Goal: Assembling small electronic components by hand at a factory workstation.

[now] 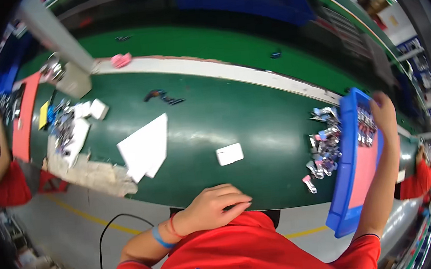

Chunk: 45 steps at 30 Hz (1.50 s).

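Green worktable point(193, 121), right hand point(383, 111) at blue tray point(345, 174)

Pink lump point(121, 60) by a white ledge point(209, 68), white sheets point(148, 143) on a green tabletop point(193, 121), black cable point(102, 239), grey floor point(75, 236)

At the right of the table point(193, 121), a tray point(345, 174) is set; metal pieces point(326, 147) are heaped just left, paper sheets point(148, 147) laid farther left.

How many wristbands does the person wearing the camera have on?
2 visible, both on the left forearm: a thin red band nearest the left hand, and a wider light-blue band farther up. More may be hidden.
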{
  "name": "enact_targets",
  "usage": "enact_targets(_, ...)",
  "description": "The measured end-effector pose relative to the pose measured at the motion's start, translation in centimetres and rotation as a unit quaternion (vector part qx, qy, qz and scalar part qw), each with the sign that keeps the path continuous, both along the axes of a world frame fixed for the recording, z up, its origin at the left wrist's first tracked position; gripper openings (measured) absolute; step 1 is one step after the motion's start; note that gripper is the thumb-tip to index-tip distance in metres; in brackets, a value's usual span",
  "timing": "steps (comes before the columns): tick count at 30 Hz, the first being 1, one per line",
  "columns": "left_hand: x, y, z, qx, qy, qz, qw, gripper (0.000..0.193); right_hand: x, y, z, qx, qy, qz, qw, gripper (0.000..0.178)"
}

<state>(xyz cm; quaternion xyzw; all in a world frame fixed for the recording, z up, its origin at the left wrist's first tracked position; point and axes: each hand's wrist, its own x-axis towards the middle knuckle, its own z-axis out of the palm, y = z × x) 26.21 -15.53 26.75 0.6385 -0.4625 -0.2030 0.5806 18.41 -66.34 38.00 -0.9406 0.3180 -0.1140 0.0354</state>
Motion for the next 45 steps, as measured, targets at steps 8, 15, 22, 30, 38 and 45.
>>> enact_targets(8, 0.4, 1.3, 0.8, -0.057, 0.024, 0.035, 0.997, 0.009, 19.7, 34.4, -7.2, 0.109, -0.073, 0.465, 0.876, 0.021)
enact_targets(15, 3.8, 1.6, 2.1, -0.125, 0.201, 0.384, 0.892, 0.013, 15.9, 35.5, -8.4, 0.166, -0.152, 0.393, 0.891, 0.011)
enact_targets(22, 5.5, -0.7, 2.7, -0.162, 0.36, 0.277, 0.876, 0.021, 8.4, 36.1, -4.6, 0.149, -0.199, 0.373, 0.894, 0.021)
enact_targets(30, 5.1, -0.1, 3.5, -0.156, 0.481, 0.148, 0.85, 0.025, 6.1, 34.6, -4.3, 0.283, -0.264, 0.372, 0.844, 0.04)
enact_targets(38, 4.5, -0.1, 4.0, -0.148, 0.474, 0.14, 0.857, 0.024, 5.5, 34.2, -5.0, 0.35, -0.249, 0.393, 0.813, 0.039)
enact_targets(45, 4.7, 0.3, 4.7, -0.084, 0.378, 0.104, 0.916, 0.024, 5.7, 32.4, -2.8, 0.448, -0.255, 0.342, 0.786, 0.03)
